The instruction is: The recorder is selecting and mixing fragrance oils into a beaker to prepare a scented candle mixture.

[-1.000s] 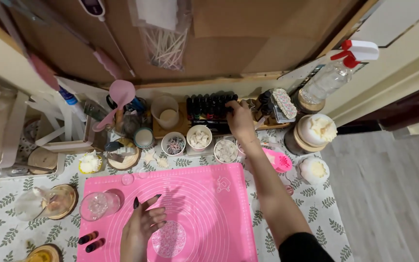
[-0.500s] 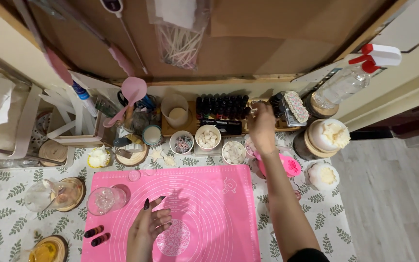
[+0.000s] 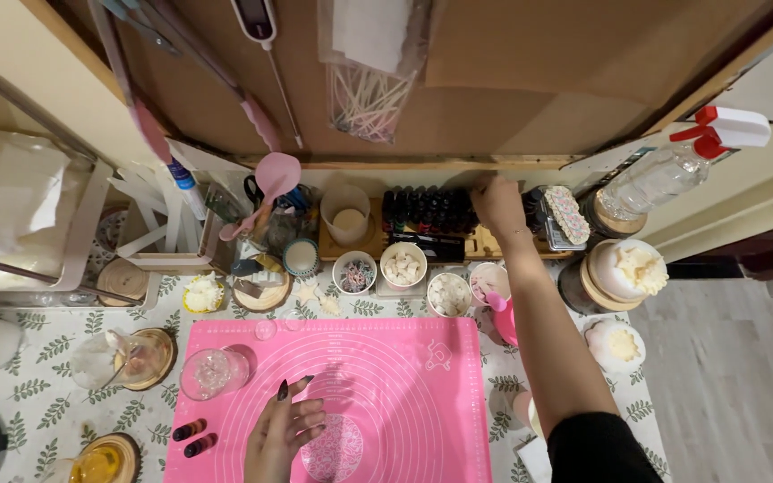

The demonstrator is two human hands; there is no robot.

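My left hand rests with fingers spread on the pink silicone mat, beside a round clear patterned mould. My right hand reaches to the back of the table and touches the right end of a row of small dark bottles on a wooden rack. Whether its fingers grip a bottle is hidden. An empty clear glass stands on the mat's left corner. Two small dark bottles lie just left of the mat.
Small bowls of wax chunks and beads line the mat's far edge. A spray bottle and lidded jars stand at right, a pink cup under my right arm. Glass cloches and an amber candle sit left.
My right hand has moved from the small bowls up and right to the end of the bottle rack. The left hand stays on the mat. The camera view has shifted slightly.
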